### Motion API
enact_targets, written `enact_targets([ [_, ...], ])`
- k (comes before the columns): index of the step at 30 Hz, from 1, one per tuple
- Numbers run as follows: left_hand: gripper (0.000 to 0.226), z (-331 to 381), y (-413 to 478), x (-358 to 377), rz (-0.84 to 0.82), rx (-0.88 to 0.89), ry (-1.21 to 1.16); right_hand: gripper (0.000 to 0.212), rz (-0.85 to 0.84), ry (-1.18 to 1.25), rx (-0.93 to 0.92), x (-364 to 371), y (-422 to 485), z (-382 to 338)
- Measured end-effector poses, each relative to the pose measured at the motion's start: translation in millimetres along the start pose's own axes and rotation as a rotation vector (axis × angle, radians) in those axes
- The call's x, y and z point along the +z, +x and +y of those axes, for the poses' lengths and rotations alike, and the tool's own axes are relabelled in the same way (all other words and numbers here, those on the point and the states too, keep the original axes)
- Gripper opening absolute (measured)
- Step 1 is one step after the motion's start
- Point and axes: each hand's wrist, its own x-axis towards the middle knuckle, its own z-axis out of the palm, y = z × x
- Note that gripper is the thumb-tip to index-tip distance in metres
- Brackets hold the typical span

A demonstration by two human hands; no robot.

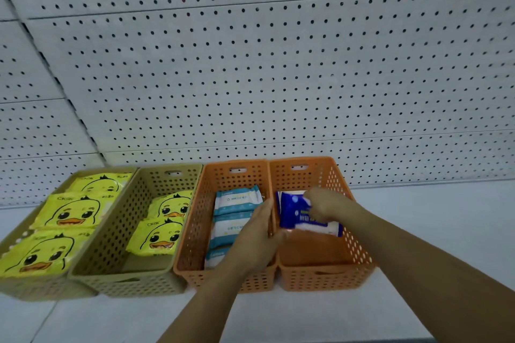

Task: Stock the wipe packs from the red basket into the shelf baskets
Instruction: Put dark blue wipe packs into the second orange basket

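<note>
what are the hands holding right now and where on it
The right hand pinches the blue-and-white plastic wipe pack at its far right corner, inside the right-hand orange plastic basket. The left hand rests on that basket's left rim; grip unclear.
</note>
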Motion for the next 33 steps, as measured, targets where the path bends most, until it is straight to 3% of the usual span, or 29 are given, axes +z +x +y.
enact_targets([
  [3,0.074,-2.4,0.6,1.4,0.006,-0.033,-0.005,0.04,-0.065,-0.108,-0.002,13.3,11.4,-1.1],
  [6,0.074,-3.4,1.1,2.3,0.013,-0.034,0.019,0.062,0.146,-0.247,-0.064,23.7,14.2,4.0],
  [8,0.073,-3.7,1.7,2.2,0.012,-0.033,0.005,0.074,0.131,-0.224,-0.101,26.0,9.8,5.8],
  [12,0.075,-5.1,3.1,3.4,0.014,-0.038,0.039,0.072,-0.218,-0.272,-0.106,37.7,-3.8,2.7],
  [16,0.076,-5.4,4.8,3.7,0.006,-0.036,0.048,0.069,-0.252,-0.275,-0.085,43.2,-9.0,-0.6],
  [20,0.074,-4.8,2.7,2.3,0.003,0.019,0.028,0.062,-0.218,-0.11,-0.033,35.1,-23.7,-9.5],
  [23,0.072,-4.2,1.6,0.1,-0.001,0.059,0.099,0.058,-0.094,0.197,0.006,29.1,-37.8,-15.9],
  [25,0.073,-6.4,0.6,-4.0,-0.023,0.083,0.308,0.056,0.021,0.317,-0.001,29.6,-53.7,-19.3],
  [29,0.069,-16.7,-24.9,-9.4,-0.037,0.185,0.552,0.047,0.318,0.304,-0.03,56.4,-97.6,-30.3],
  [33,0.063,-39.5,-62.3,-7.7,0.074,0.357,0.725,0.037,0.719,0.133,-0.132,96.5,-143.8,-52.5],
])
